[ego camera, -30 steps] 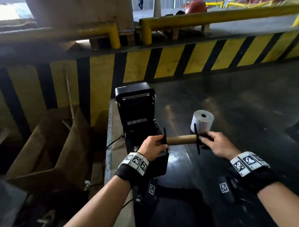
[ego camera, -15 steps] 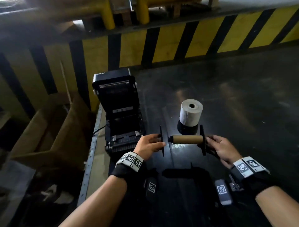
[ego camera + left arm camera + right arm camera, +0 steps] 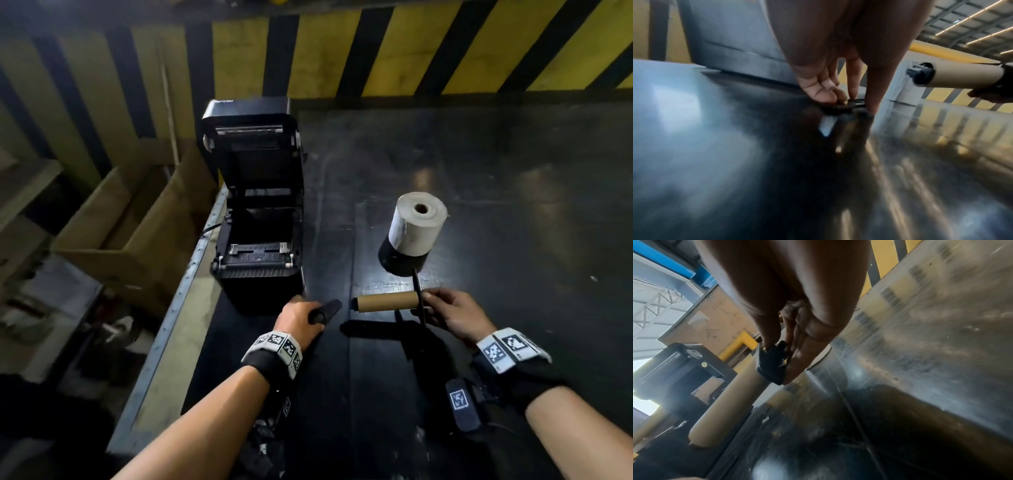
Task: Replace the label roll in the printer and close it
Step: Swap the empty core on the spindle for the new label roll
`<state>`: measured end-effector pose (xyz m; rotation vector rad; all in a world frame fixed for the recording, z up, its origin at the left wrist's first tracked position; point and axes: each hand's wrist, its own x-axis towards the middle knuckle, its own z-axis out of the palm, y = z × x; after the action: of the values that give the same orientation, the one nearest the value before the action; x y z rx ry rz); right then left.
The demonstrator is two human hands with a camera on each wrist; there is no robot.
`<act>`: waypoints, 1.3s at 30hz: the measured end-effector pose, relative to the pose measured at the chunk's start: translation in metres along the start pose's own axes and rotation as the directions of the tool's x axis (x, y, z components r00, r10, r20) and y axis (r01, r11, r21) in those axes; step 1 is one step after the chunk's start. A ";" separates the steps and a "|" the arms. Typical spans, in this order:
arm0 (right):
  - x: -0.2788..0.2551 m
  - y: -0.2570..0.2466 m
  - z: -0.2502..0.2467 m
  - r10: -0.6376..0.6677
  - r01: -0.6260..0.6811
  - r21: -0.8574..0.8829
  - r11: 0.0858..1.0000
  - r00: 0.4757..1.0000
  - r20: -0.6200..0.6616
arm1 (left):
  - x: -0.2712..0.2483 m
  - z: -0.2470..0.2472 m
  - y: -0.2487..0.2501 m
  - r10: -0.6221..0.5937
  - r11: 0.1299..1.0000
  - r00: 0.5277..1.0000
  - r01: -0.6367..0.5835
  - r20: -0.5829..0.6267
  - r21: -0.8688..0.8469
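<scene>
Both hands sit low over the dark counter [image 3: 479,171]. The left hand [image 3: 301,317] has its fingers curled down on a flat black disc [image 3: 325,310], pinching it against the counter surface; the left wrist view shows the fingertips [image 3: 872,105] and the disc [image 3: 844,106] touching the top. The right hand [image 3: 452,315] grips the black end piece [image 3: 772,363] of a spindle that carries a bare brown cardboard tube [image 3: 387,301]. That tube lies level between the 2 hands, its free end pointing at the left hand with a clear gap between them, and a black spindle tip [image 3: 919,75] sticks out of that end.

Just beyond the right hand, a full white label roll [image 3: 418,226] stands on end on the counter, apart from the tube. Just beyond the left hand sits the black printer [image 3: 260,219], its lid tipped up and back and its roll bay showing dark inside. Off to the left of the left hand, below the counter edge, there is an open cardboard box [image 3: 137,219]. Behind everything runs a wall of yellow and black stripes [image 3: 376,44].
</scene>
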<state>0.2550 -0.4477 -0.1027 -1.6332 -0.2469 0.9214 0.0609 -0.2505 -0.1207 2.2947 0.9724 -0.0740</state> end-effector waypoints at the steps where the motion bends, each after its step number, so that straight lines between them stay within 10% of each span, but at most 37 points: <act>1: 0.000 0.000 -0.002 0.002 -0.002 -0.006 1.000 1.000 0.005 | 0.000 0.003 -0.002 -0.018 1.000 1.000 0.018 -0.020 -0.001; 14: -0.007 -0.019 -0.004 -0.069 0.071 -0.017 0.997 0.994 0.083 | 0.000 -0.018 0.063 0.219 0.965 0.973 -0.204 0.074 -0.167; 23: -0.002 -0.015 -0.051 -0.068 0.076 0.059 0.995 0.990 -0.126 | -0.003 -0.015 0.042 0.080 0.975 0.996 -0.087 -0.040 -0.202; 39: -0.004 0.012 -0.051 -0.123 -0.042 -0.633 0.773 0.969 -0.215 | -0.016 0.029 0.041 -0.026 0.997 1.000 0.025 -0.015 -0.072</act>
<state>0.2829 -0.4911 -0.1122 -2.3430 -0.4569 0.6124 0.0824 -0.2987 -0.1176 2.2207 0.9961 -0.0313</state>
